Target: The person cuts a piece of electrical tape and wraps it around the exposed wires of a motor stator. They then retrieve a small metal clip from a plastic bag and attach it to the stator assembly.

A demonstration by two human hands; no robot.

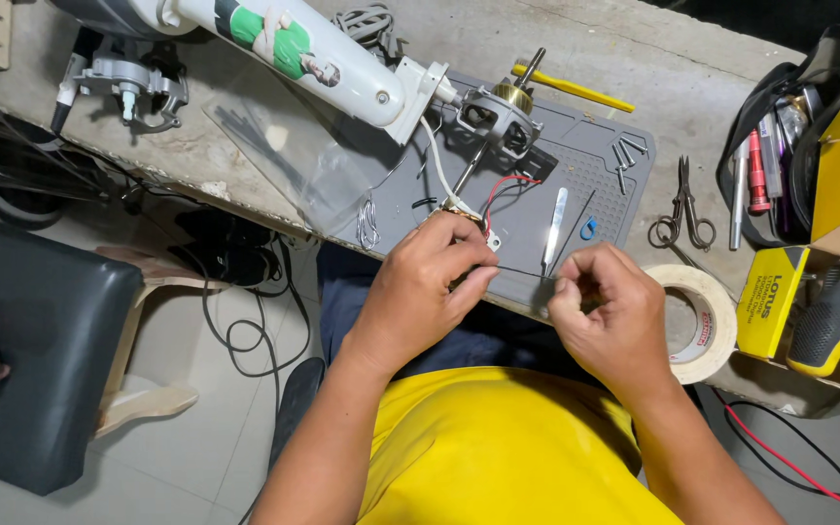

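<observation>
My left hand (430,282) pinches the near end of a bundle of white, red and black wires (483,199) that run from a small electric motor (493,117) on the grey work mat (595,185). My right hand (605,311) pinches the other end of a thin black strand (522,272), perhaps a cable tie, stretched taut between both hands. Both hands hover over the mat's near edge, above my lap. The motor is joined to a white fan body (303,53) lying across the bench.
Metal tweezers (555,226) and a small blue ring (587,229) lie on the mat. Scissors (684,206), a tape roll (707,321), a yellow box (772,301), a screwdriver (833,306) and an open tool pouch (789,126) sit to the right. A black stool (36,350) stands at left.
</observation>
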